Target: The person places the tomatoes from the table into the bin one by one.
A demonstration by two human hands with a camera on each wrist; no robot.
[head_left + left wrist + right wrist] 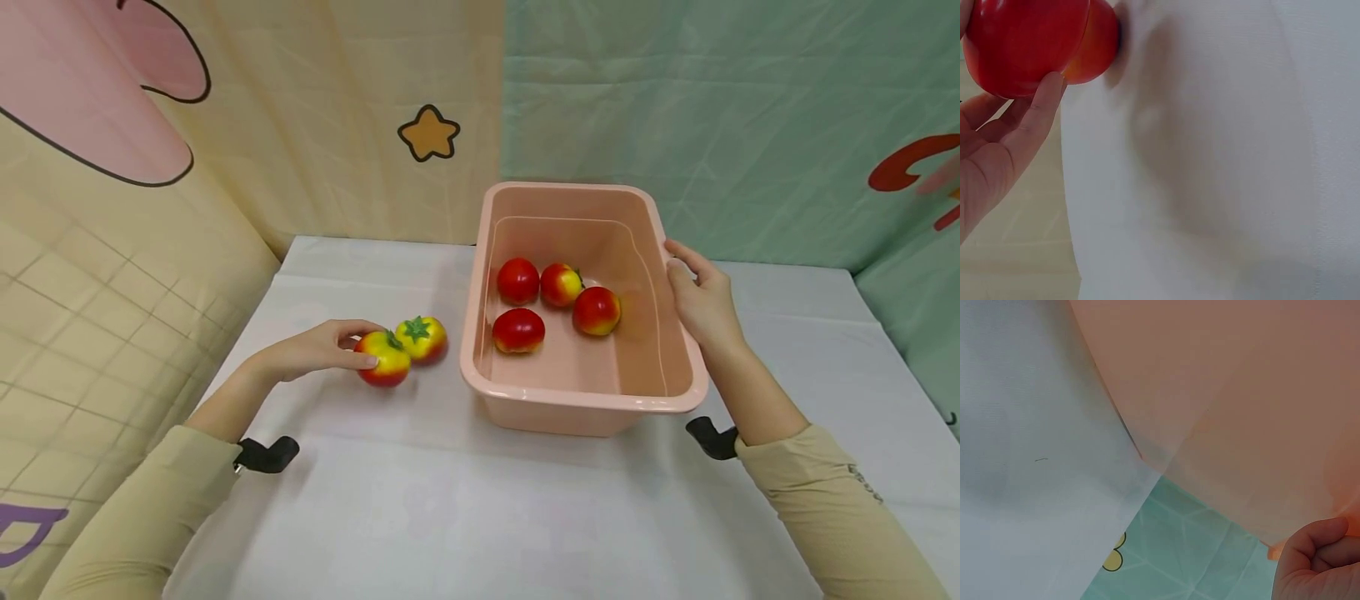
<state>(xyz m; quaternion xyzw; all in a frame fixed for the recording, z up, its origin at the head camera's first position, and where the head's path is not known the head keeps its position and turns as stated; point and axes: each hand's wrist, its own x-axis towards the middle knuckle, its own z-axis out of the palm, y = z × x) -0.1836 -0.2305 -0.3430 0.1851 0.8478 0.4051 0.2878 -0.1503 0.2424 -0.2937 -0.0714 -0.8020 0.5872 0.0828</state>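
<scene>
My left hand point(330, 348) grips a red-and-yellow toy tomato point(386, 362) with a green top, thumb on the near side. In the left wrist view the held tomato point(1025, 44) shows its red underside. Right beside it is a second tomato point(422, 340) on the table. To the right stands a pink plastic bin point(585, 402), its rim pinched on the right side by my right hand point(705, 304). Inside it lie several more tomatoes point(519, 331), red with yellow patches. In the right wrist view, curled fingers point(1319, 540) hold the bin's edge.
A white cloth covers the table point(420, 508). Behind it hangs a printed curtain point(720, 125), yellow on the left and green on the right, close to the bin's far end.
</scene>
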